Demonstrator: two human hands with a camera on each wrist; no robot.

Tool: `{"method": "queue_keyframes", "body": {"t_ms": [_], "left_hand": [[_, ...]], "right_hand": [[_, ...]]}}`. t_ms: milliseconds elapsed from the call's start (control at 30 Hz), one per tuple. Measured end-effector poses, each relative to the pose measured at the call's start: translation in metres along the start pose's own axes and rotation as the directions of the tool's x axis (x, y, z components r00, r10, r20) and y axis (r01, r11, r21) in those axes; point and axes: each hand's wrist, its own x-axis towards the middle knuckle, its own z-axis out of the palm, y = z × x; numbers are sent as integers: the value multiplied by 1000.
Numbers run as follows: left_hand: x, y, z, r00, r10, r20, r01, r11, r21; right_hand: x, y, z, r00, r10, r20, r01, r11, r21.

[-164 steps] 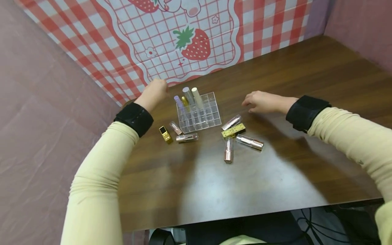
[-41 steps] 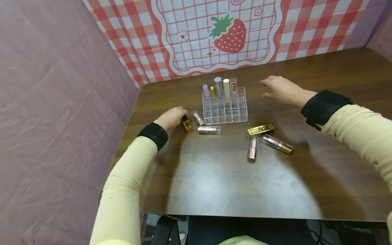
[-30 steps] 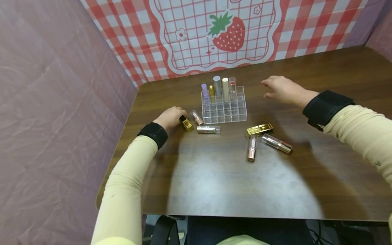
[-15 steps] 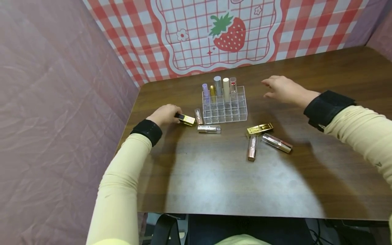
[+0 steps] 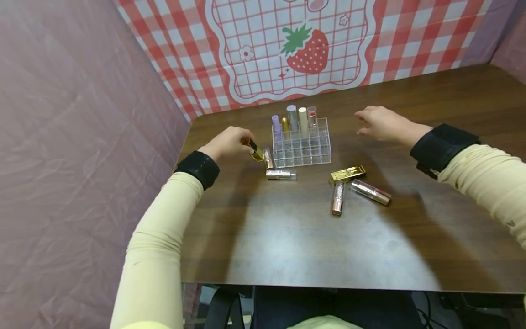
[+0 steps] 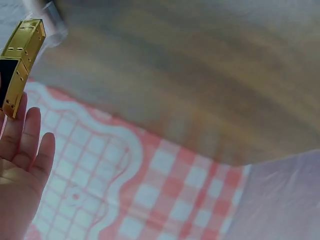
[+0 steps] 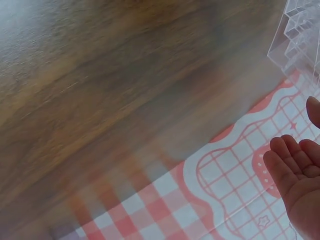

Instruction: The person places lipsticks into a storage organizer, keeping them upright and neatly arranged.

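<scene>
We see the left hand [image 5: 228, 142] pinching a square gold lipstick tube [image 5: 255, 150] just left of the clear acrylic grid organiser [image 5: 302, 148], above the dark wooden table [image 5: 312, 237]. Its long axis tilts, free end down-right towards the organiser. Fingers hide its upper end. The right hand [image 5: 380, 123] hovers relaxed and empty, right of the organiser.

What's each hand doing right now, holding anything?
Left hand: holds a gold lipstick above the table, beside the clear rack.
Right hand: open, holding nothing, right of the rack.
</scene>
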Motion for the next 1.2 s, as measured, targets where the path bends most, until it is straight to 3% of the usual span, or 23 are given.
{"method": "queue_keyframes", "body": {"t_ms": [167, 300, 467, 600, 833, 1067, 1200], "left_hand": [[15, 27, -25, 1000, 2, 9, -2, 1000, -15], [36, 61, -43, 999, 36, -8, -36, 999, -13], [65, 105, -50, 992, 124, -31, -124, 992, 8], [84, 129, -48, 990, 143, -15, -142, 988, 68], [109, 147, -34, 994, 104, 16, -105, 987, 122], [134, 155, -19, 993, 121, -15, -110, 940, 323], [146, 159, -15, 993, 115, -25, -97, 922, 374]], "right_hand": [[-8, 7, 0, 1000, 10, -6, -10, 1000, 0], [-19, 15, -1, 1000, 27, -9, -27, 1000, 4], [-35, 25, 0, 999, 39, -13, -39, 999, 21], [-45, 30, 2, 999, 36, -22, -35, 999, 22], [-58, 36, 12, 999, 25, -23, -25, 1000, -1], [-81, 43, 16, 998, 23, -53, -24, 999, -21], [-91, 47, 12, 997, 14, -80, -16, 1000, -24]]}}
